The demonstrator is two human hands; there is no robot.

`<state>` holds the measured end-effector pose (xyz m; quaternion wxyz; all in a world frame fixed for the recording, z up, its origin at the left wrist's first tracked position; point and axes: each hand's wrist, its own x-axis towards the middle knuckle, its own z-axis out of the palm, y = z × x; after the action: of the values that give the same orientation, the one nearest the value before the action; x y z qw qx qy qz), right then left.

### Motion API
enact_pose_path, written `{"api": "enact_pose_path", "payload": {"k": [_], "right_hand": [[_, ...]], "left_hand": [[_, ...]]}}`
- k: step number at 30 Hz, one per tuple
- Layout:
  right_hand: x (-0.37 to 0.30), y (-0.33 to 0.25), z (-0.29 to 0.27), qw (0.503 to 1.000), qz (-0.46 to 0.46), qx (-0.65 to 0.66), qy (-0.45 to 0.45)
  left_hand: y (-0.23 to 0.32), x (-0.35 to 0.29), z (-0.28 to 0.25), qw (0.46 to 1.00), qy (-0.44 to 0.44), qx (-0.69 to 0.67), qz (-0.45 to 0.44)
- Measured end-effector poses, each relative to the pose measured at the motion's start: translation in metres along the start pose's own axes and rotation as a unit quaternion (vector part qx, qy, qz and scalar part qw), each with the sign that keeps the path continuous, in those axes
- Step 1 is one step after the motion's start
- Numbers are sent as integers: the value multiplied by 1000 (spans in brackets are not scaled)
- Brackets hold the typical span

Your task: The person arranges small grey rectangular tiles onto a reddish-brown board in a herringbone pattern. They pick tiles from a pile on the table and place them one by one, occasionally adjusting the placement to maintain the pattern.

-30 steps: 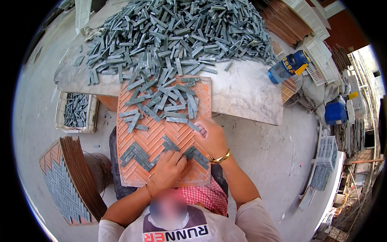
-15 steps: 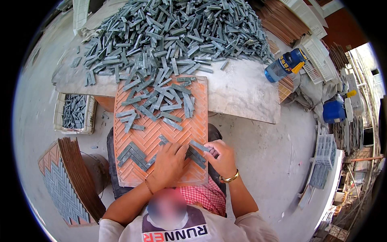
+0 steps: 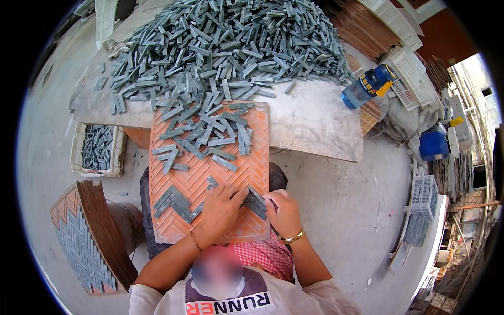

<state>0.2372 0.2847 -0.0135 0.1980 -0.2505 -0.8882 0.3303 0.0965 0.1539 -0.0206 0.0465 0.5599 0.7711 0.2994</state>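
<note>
An orange herringbone-grooved board [image 3: 210,176] lies over my lap, its far end against the table. Thin grey-green stone strips fill some of its grooves in zigzags, one group [image 3: 173,203] at the left and another [image 3: 255,202] between my hands. My left hand [image 3: 218,210] rests on the board with fingers stretched forward, covering part of the pattern. At the board's right edge my right hand [image 3: 284,212] has its fingers curled and pinched at the end of a stone strip [image 3: 256,195], which lies along the right-hand group. Loose strips [image 3: 215,131] cover the board's far half.
A large heap of strips [image 3: 226,47] covers the table [image 3: 315,118], with a blue water bottle [image 3: 367,86] to its right. At the left stand a white crate [image 3: 77,157] of strips and stacked brown boards [image 3: 102,226] beside a filled board [image 3: 84,247].
My right hand has moved slightly left and downward, bringing the stone strip it pinched down against the right-hand group. My left hand has stayed nearly in place.
</note>
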Motion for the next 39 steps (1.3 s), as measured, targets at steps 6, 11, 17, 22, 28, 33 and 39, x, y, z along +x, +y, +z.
{"api": "enact_pose_path", "payload": {"k": [6, 11, 17, 22, 28, 33, 39], "right_hand": [[-3, -11, 9, 998, -3, -52, 26], [-5, -4, 17, 995, -59, -64, 39], [2, -4, 21, 989, -81, -112, 56], [16, 2, 7, 979, -161, -128, -19], [30, -5, 0, 982, -148, -110, -41], [46, 9, -4, 993, -89, 23, -78], [87, -24, 17, 994, -82, 74, -22]], "left_hand": [[0, -16, -8, 999, -12, 12, 34], [4, -44, -8, 990, -78, 98, 70], [3, -45, -8, 987, -129, 86, 50], [2, -43, -9, 983, -159, 78, 45], [4, -42, -10, 986, -148, 68, 31], [13, -23, -10, 986, -142, 55, 68], [8, -26, 14, 981, -135, 94, 106]]}}
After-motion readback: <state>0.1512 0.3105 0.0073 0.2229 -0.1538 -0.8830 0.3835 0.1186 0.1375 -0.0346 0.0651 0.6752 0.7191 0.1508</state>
